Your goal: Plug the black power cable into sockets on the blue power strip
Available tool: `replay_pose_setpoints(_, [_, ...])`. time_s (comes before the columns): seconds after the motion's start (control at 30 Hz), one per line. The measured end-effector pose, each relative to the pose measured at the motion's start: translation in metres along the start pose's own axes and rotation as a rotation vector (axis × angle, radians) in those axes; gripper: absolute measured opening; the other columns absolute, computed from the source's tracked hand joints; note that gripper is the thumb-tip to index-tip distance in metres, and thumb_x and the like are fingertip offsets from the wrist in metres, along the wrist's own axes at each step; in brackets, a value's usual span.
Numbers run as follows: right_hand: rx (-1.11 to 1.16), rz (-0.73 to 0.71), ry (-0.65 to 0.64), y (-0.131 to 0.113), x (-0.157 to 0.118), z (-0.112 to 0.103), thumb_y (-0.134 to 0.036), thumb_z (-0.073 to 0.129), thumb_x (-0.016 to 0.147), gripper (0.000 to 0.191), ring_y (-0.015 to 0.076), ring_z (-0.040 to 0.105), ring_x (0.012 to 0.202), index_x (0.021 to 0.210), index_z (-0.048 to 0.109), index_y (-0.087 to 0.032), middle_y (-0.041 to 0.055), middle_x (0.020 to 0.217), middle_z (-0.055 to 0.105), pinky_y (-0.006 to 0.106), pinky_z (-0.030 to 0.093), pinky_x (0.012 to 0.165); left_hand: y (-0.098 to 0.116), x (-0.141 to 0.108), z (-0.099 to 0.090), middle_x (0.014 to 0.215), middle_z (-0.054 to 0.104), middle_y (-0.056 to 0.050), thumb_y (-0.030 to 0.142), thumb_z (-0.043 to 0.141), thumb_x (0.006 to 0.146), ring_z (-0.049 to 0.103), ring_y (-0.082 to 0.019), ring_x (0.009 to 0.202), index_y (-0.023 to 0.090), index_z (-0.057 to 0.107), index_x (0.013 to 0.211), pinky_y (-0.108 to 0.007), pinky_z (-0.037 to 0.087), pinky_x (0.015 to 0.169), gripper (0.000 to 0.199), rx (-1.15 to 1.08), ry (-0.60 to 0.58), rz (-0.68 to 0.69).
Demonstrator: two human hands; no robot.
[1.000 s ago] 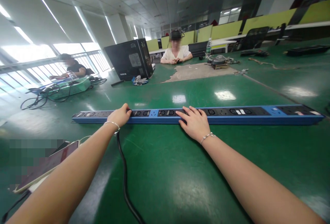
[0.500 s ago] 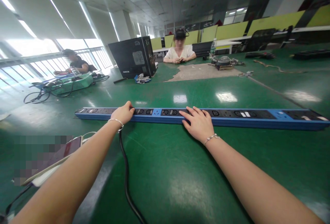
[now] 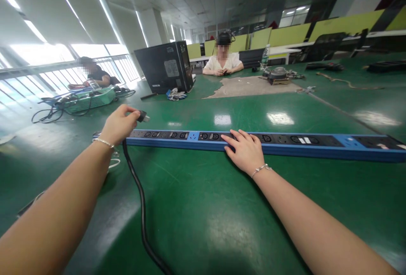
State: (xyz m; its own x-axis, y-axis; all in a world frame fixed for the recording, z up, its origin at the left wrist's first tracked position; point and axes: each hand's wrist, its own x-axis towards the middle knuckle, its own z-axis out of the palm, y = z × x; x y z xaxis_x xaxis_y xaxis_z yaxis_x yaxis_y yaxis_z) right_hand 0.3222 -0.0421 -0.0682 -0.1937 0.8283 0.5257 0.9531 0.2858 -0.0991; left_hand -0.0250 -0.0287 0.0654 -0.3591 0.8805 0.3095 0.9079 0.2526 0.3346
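Black plug [image 3: 142,117] in its pinched fingers, the left hand [image 3: 119,123] is raised above the blue power strip [image 3: 177,143], its cable [image 3: 141,199] trailing down over the green table [image 3: 196,207]. The right hand [image 3: 243,150] lies palm down, fingers spread, touching the strip's middle, to the plug's right.

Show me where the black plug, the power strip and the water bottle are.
Black plug [image 3: 142,116]: head view, on its dark body.
Power strip [image 3: 177,143]: head view, on its blue front side.
Water bottle [image 3: 265,57]: head view, mid-body.
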Motion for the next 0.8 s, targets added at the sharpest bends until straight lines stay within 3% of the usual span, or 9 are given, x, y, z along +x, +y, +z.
replay_pose_setpoints(0.13, [-0.003, -0.008, 0.001, -0.001, 0.000, -0.001, -0.037, 0.049, 0.085, 0.035, 0.0239, 0.043, 0.122, 0.119, 0.057, -0.039, 0.0011, 0.130, 0.054, 0.043, 0.028, 0.097, 0.017, -0.013, 0.004, 0.049, 0.052, 0.007, 0.038, 0.047, 0.080, 0.044, -0.009, 0.039, 0.019, 0.054, 0.098, -0.019, 0.033, 0.041, 0.026, -0.208, -0.200, 0.069])
replay_pose_setpoints(0.37, [-0.003, -0.006, 0.004, 0.000, 0.000, -0.001, -0.037, 0.050, 0.085, 0.035, 0.0240, 0.042, 0.122, 0.119, 0.057, -0.039, 0.0011, 0.131, 0.053, 0.043, 0.029, 0.097, 0.065, -0.025, 0.057, 0.047, 0.054, 0.006, 0.033, 0.046, 0.079, 0.045, -0.010, 0.035, 0.021, 0.053, 0.090, -0.022, 0.034, 0.039, 0.018, -0.310, -0.423, 0.123])
replay_pose_setpoints(0.57, [0.013, -0.007, -0.005, -0.001, 0.000, -0.002, -0.037, 0.049, 0.085, 0.035, 0.0238, 0.041, 0.123, 0.120, 0.056, -0.039, 0.0013, 0.131, 0.053, 0.044, 0.029, 0.097, 0.089, -0.022, 0.083, 0.049, 0.057, 0.004, 0.035, 0.049, 0.076, 0.052, -0.013, 0.040, 0.021, 0.052, 0.084, -0.023, 0.038, 0.043, 0.016, -0.217, -0.456, 0.177])
replay_pose_setpoints(0.8, [0.028, 0.000, -0.007, -0.001, -0.001, -0.003, -0.037, 0.049, 0.085, 0.035, 0.0244, 0.041, 0.123, 0.120, 0.057, -0.039, 0.0015, 0.132, 0.052, 0.044, 0.028, 0.097, 0.099, -0.021, 0.091, 0.054, 0.061, 0.001, 0.035, 0.048, 0.075, 0.058, -0.016, 0.048, 0.021, 0.054, 0.083, -0.026, 0.041, 0.049, 0.017, -0.061, -0.459, 0.220])
